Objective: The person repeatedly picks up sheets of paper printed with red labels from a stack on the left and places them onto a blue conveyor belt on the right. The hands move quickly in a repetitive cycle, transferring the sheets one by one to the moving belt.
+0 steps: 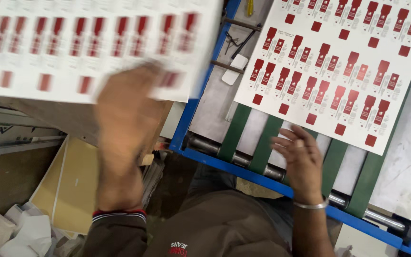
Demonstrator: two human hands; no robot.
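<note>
The left hand point(124, 114) is showing as a blur, pressing up against a white printed sheet point(86, 47) with rows of red shapes out past the left edge of the blue-framed conveyor point(186, 123); whether its fingers are gripping is impossible to tell. The right hand point(300, 159) is hovering open, fingers spread, over the green belts point(236, 131) just below a second printed sheet point(338, 66) that is lying on the conveyor.

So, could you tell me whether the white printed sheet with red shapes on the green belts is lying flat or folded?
Flat: the white printed sheet with red shapes lies spread across the green belts, with no fold visible.
</note>
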